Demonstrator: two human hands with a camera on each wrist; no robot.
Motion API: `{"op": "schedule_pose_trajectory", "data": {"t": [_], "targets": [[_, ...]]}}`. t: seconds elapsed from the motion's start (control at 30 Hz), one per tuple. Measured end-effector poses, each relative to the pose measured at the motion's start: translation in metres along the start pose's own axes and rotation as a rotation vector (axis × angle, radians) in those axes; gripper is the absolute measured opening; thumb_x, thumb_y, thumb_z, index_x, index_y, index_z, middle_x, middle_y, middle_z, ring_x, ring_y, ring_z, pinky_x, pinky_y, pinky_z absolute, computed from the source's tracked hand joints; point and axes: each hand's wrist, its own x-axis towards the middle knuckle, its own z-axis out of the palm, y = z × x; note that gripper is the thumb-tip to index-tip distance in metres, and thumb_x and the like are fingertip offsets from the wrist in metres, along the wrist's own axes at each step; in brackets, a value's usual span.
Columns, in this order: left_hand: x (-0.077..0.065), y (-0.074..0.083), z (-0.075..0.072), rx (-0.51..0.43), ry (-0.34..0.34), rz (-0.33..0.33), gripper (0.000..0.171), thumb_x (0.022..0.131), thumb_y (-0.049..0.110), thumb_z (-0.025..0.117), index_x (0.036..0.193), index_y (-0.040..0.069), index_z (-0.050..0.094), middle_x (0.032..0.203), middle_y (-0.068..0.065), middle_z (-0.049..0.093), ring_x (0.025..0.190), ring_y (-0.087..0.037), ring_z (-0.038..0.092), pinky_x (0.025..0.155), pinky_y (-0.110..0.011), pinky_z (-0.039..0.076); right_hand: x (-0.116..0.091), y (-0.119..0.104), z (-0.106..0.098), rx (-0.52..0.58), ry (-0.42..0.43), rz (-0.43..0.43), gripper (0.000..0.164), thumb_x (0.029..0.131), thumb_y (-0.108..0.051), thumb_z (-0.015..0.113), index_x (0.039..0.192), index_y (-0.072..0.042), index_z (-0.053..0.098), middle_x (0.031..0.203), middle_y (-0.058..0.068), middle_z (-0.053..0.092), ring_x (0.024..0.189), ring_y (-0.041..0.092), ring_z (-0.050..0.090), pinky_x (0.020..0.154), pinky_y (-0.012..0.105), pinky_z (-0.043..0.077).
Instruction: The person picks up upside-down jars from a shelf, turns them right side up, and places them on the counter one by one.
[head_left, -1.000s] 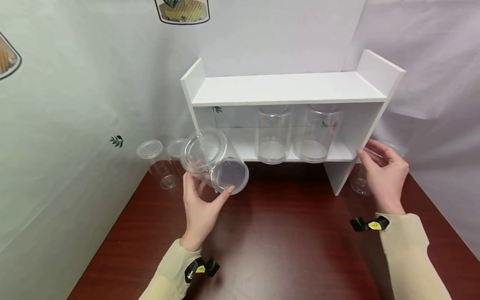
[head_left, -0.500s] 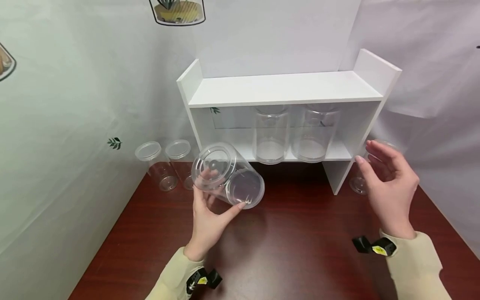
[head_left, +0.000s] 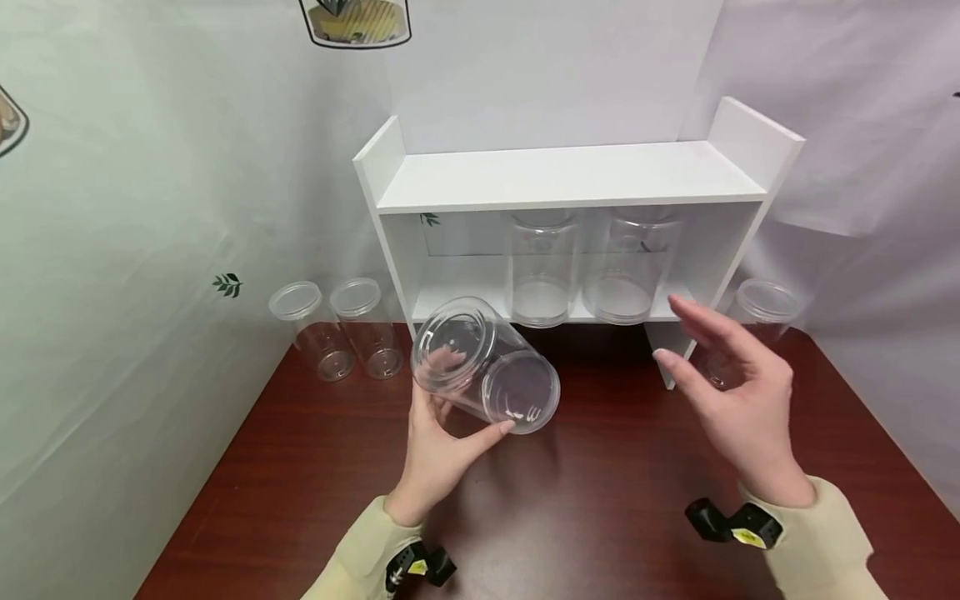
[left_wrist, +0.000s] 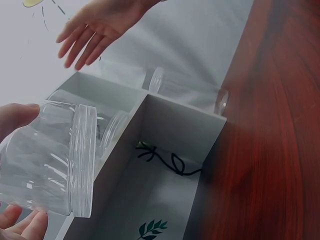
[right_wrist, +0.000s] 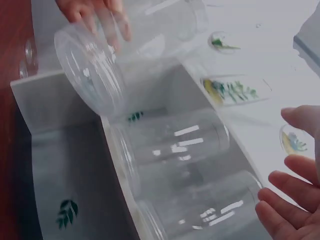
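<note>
In the head view my left hand (head_left: 442, 454) grips a large clear jar (head_left: 517, 350), thumb near one end and fingers behind it. The jar is tilted in front of the white shelf's left half, and its round end faces me. The left wrist view shows the same jar (left_wrist: 40, 160) close up between thumb and fingertips. My right hand (head_left: 738, 412) holds nothing; its thumb and fingers are spread apart in front of the shelf's right side. Two upright clear jars, a left one (head_left: 542, 275) and a right one (head_left: 628, 275), stand on the lower shelf.
The white shelf unit (head_left: 570, 177) stands at the back of the dark red table (head_left: 585, 508). Two slimmer lidded jars (head_left: 318, 337) are at its left, and another lidded jar (head_left: 767, 302) is at its right, partly behind my right hand. Pale cloth (head_left: 150, 208) hangs around.
My left hand has carried the tilted jar rightward and down, away from the slimmer jars. My right hand has left the shelf's right side, first toward me, then leftward.
</note>
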Motion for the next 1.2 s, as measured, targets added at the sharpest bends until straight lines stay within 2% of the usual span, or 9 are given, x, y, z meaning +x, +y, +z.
{"op": "schedule_pose_trajectory", "data": {"t": [0.1,0.17,0.3,0.5,0.63,0.77,0.97,1.07,1.2], "targets": [[-0.001,0.000,0.004,-0.043,-0.021,0.001,0.104,0.065,-0.007,0.094,0.149,0.006,0.035,0.144,-0.012,0.047,0.127,-0.031,0.056,0.108,-0.042,0.044,-0.002,-0.002,0.006,0.032,-0.080,-0.012,0.056,0.072,0.026,0.075,0.127,0.015,0.063,0.126,0.028,0.064,0.118,0.021,0.064,0.101,0.026,0.048],[-0.002,0.000,0.007,-0.062,-0.032,0.003,0.103,0.065,-0.007,0.094,0.148,0.005,0.035,0.144,-0.013,0.047,0.127,-0.032,0.057,0.108,-0.042,0.044,-0.004,-0.004,0.010,0.004,-0.136,-0.014,0.062,0.070,0.026,0.076,0.129,0.012,0.063,0.128,0.026,0.064,0.121,0.023,0.062,0.106,0.030,0.045],[-0.003,0.001,0.011,-0.092,-0.049,0.006,0.100,0.065,-0.008,0.093,0.146,0.005,0.036,0.143,-0.014,0.046,0.127,-0.032,0.056,0.107,-0.041,0.045,-0.007,-0.004,0.016,-0.029,-0.254,-0.019,0.073,0.064,0.024,0.082,0.133,0.007,0.062,0.132,0.023,0.063,0.126,0.025,0.058,0.108,0.031,0.042],[-0.004,0.001,0.017,-0.149,-0.079,0.023,0.098,0.064,-0.012,0.091,0.144,0.004,0.036,0.142,-0.016,0.044,0.126,-0.036,0.055,0.108,-0.044,0.044,-0.013,0.004,0.024,-0.032,-0.431,-0.027,0.089,0.060,0.010,0.092,0.141,0.001,0.057,0.144,0.016,0.056,0.136,0.029,0.048,0.113,0.028,0.035],[-0.004,0.002,0.021,-0.206,-0.104,0.029,0.099,0.063,-0.016,0.090,0.143,-0.001,0.033,0.141,-0.019,0.044,0.129,-0.042,0.052,0.109,-0.046,0.042,-0.023,0.019,0.028,-0.048,-0.516,-0.005,0.101,0.058,-0.003,0.099,0.148,-0.006,0.051,0.152,0.009,0.049,0.139,0.027,0.044,0.113,0.026,0.033],[-0.004,0.003,0.024,-0.254,-0.131,0.020,0.100,0.063,-0.019,0.088,0.143,-0.002,0.032,0.139,-0.023,0.045,0.131,-0.044,0.051,0.110,-0.048,0.041,-0.027,0.021,0.034,-0.033,-0.565,0.014,0.112,0.055,-0.007,0.101,0.152,-0.005,0.045,0.154,0.009,0.044,0.138,0.027,0.044,0.113,0.027,0.034],[-0.007,0.004,0.026,-0.320,-0.143,0.002,0.103,0.063,-0.024,0.084,0.146,-0.004,0.027,0.140,-0.027,0.043,0.132,-0.049,0.047,0.110,-0.050,0.039,-0.033,0.026,0.037,0.004,-0.605,0.109,0.118,0.055,-0.009,0.103,0.154,-0.004,0.040,0.154,0.005,0.045,0.133,0.020,0.049,0.110,0.022,0.035],[-0.008,0.005,0.027,-0.353,-0.140,-0.005,0.104,0.064,-0.025,0.083,0.147,-0.005,0.024,0.144,-0.025,0.038,0.133,-0.051,0.045,0.111,-0.048,0.039,-0.038,0.035,0.039,0.022,-0.606,0.143,0.119,0.055,-0.011,0.103,0.155,-0.006,0.039,0.154,0.003,0.046,0.134,0.021,0.049,0.110,0.023,0.033],[-0.009,0.007,0.029,-0.392,-0.146,-0.007,0.103,0.066,-0.023,0.082,0.148,-0.003,0.023,0.147,-0.022,0.033,0.134,-0.052,0.043,0.111,-0.048,0.039,-0.046,0.052,0.040,0.041,-0.598,0.178,0.120,0.056,-0.017,0.104,0.156,-0.016,0.038,0.154,-0.002,0.046,0.134,0.021,0.048,0.110,0.025,0.033]]}}
